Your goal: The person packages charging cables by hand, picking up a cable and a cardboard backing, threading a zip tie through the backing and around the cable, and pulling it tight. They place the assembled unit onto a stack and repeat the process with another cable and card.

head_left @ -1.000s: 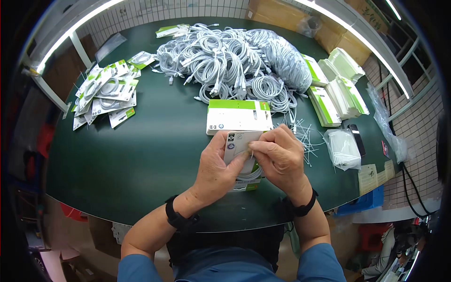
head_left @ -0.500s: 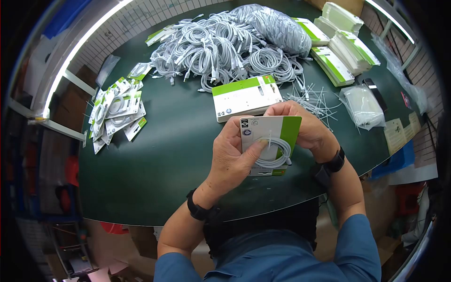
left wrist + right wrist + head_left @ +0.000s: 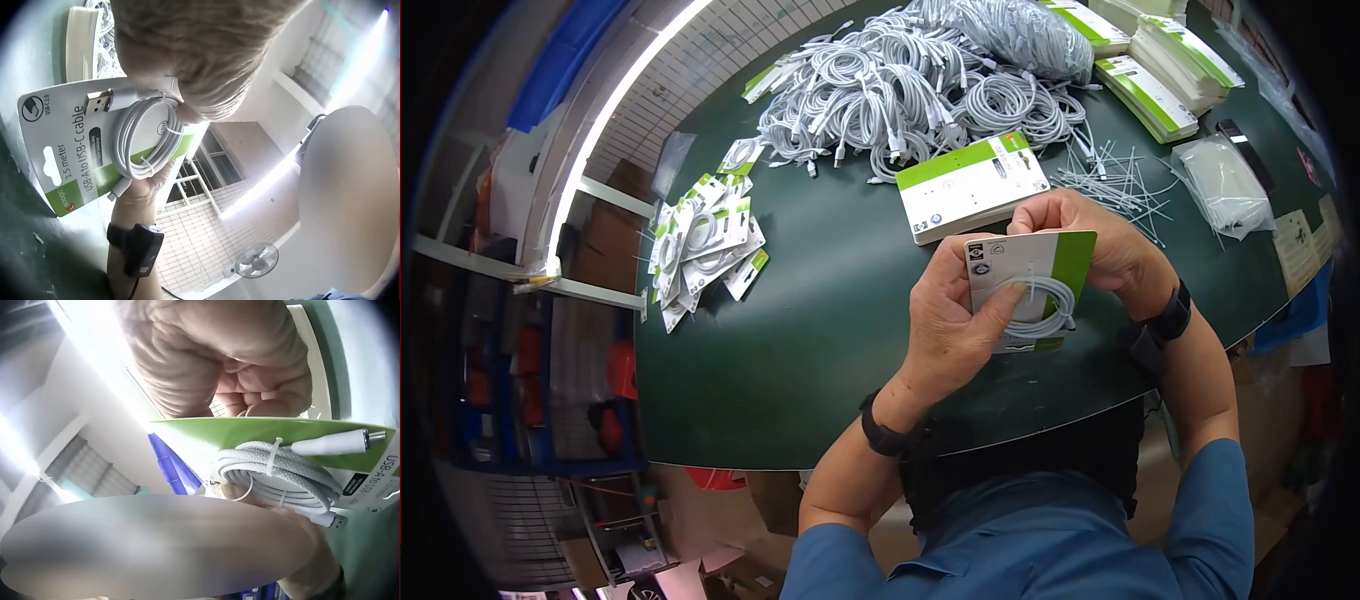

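The left hand (image 3: 955, 315) grips the left edge of a white and green card (image 3: 1072, 258), its thumb pressing on a coiled white cable (image 3: 1055, 318) that lies against the card. Behind the card's upper right part is the right hand (image 3: 1105, 240), fingers bent; the card hides its fingertips. A thin white tie (image 3: 250, 487) loops near the left thumb in the right wrist view. In the left wrist view the coil (image 3: 134, 140) shows a USB-A plug (image 3: 99, 102) at its upper end. Just beyond the hands lies a stack of cards (image 3: 975, 190).
A large heap of coiled cables (image 3: 880, 90) covers the back of the green table (image 3: 800, 380). Carded cables (image 3: 710, 240) are piled at the left. Loose white ties (image 3: 1115, 185), a bag of ties (image 3: 1225, 185) and more card stacks (image 3: 1150, 95) are at the right.
The head view has swung left, so the table appears further right. The right hand has moved from the card's front to behind its upper edge, and the cable coil shows more fully.
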Demonstrator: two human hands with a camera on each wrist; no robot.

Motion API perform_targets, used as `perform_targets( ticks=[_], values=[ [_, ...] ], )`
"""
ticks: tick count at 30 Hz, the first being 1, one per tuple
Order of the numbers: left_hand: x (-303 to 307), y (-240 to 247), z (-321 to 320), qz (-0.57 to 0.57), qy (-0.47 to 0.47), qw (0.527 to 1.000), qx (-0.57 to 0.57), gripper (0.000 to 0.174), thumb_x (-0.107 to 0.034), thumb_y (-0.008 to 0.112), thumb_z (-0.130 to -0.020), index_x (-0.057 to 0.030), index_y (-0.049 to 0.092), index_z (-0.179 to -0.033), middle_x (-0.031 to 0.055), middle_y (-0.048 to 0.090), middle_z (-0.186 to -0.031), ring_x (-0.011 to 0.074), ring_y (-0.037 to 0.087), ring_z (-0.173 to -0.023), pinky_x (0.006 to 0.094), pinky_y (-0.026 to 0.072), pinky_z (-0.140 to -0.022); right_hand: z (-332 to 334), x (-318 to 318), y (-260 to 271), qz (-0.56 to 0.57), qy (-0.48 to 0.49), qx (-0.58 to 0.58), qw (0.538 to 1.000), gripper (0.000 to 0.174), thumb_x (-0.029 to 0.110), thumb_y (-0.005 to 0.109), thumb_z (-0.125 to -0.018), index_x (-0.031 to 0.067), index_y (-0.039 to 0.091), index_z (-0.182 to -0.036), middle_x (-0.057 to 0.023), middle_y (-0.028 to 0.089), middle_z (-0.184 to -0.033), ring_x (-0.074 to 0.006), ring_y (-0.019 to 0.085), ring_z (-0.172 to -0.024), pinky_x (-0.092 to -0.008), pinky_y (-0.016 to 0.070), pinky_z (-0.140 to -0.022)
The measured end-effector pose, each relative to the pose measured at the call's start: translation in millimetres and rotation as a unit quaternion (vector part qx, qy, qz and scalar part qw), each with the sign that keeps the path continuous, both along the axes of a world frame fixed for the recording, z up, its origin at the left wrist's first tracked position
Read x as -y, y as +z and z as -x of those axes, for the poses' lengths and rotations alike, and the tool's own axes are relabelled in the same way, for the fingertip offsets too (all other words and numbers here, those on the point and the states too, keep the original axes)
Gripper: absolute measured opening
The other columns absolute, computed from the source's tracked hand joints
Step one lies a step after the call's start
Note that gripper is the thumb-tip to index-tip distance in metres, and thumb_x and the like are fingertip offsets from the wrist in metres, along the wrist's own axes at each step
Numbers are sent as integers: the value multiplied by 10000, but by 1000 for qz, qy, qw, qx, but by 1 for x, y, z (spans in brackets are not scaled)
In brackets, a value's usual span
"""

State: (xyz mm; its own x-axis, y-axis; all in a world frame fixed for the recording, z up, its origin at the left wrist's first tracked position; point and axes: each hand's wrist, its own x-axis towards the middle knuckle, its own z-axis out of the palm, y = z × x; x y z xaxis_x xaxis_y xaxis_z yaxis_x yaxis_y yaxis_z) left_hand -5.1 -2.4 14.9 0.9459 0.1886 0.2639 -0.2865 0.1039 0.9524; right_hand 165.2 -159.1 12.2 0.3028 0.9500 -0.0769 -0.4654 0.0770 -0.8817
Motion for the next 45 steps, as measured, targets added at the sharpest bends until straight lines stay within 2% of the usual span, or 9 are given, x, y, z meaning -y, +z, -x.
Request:
perform_targets(
  ticks=[6,13,19,22,26,29,32,40,45],
  values=[
    [1,0,1,-1,-1,1000,13,391,-6,722,-1006,17,522,-1340,125,705,-1220,156,696,-1132,317,576,-990,1,-1,3,-25,11,13,1000,313,266,888,-899,69,646,-881,13,708,-853,-42,653,-716,-188,531,-639],
    [-2,-1,-2,0,15,1000,12,409,14,716,-993,20,511,-1347,132,700,-1215,163,696,-1138,319,580,-988,8,-6,3,-43,-8,36,998,334,304,873,-921,87,619,-907,46,670,-871,-8,610,-750,-172,505,-660],
    [-2,0,-1,9,2,1000,9,417,28,709,-985,18,504,-1348,133,702,-1207,157,699,-1124,317,586,-976,9,-8,-2,-51,-64,111,990,262,277,765,-1009,60,655,-911,58,641,-834,-5,545,-732,-186,449,-617],
    [0,4,1,-7,-5,1000,12,411,36,700,-983,16,504,-1343,129,699,-1201,154,697,-1119,316,586,-972,10,-9,6,15,-156,300,941,295,287,719,-1039,50,643,-880,56,618,-802,-17,516,-712,-204,419,-588],
    [0,3,1,-1,10,1000,4,406,47,688,-975,13,501,-1334,123,694,-1191,155,693,-1126,323,584,-974,22,-15,6,16,-262,419,869,204,128,725,-969,53,567,-865,40,539,-791,-47,463,-704,-246,381,-592],
    [3,1,3,-7,21,1000,3,435,42,709,-954,13,494,-1332,120,692,-1181,155,695,-1120,324,588,-969,21,-20,-2,-13,-326,537,778,233,103,765,-921,35,549,-868,6,541,-777,-104,469,-684,-294,393,-592],
    [6,-1,1,-24,37,999,1,486,36,753,-917,9,495,-1328,118,693,-1169,160,709,-1092,323,600,-942,20,-25,-7,-25,-365,567,738,296,150,790,-916,29,536,-823,-92,575,-706,-223,549,-610,-369,445,-560],
    [6,6,-1,-91,73,993,-25,475,42,811,-867,1,550,-1263,117,713,-1149,176,737,-1034,324,615,-904,23,-24,-8,-19,-363,603,710,289,161,780,-919,46,524,-853,-111,566,-739,-291,583,-636,-402,470,-583],
    [5,3,-3,-37,67,997,-22,368,41,788,-903,4,602,-1219,108,742,-1116,150,729,-1027,311,608,-891,28,-20,-6,-17,-305,631,714,254,209,747,-920,59,543,-907,-135,602,-802,-363,658,-729,-428,517,-623]
  ],
)
